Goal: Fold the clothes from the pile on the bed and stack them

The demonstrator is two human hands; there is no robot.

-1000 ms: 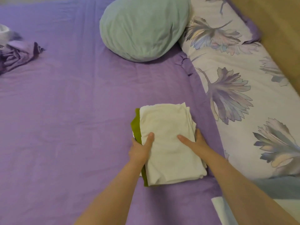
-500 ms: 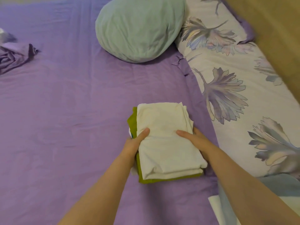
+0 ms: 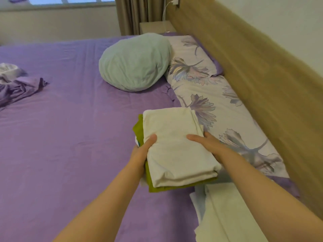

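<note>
White folded cloth [image 3: 176,147] tops the small stack between my two hands, an olive-green garment [image 3: 152,184] showing beneath it along the left and near edges. My left hand [image 3: 141,151] grips the stack's left side, thumb laid over the white top, fingers hidden underneath. My right hand [image 3: 208,145] holds the right side the same way, thumb across the top. The stack sits over the purple bedsheet [image 3: 70,145], beside the floral pillow [image 3: 206,95]. Well apart, at the far left, lies the rumpled pile of purple and white clothes [image 3: 15,82]. A pale green round cushion [image 3: 134,62] rests beyond the stack
</note>
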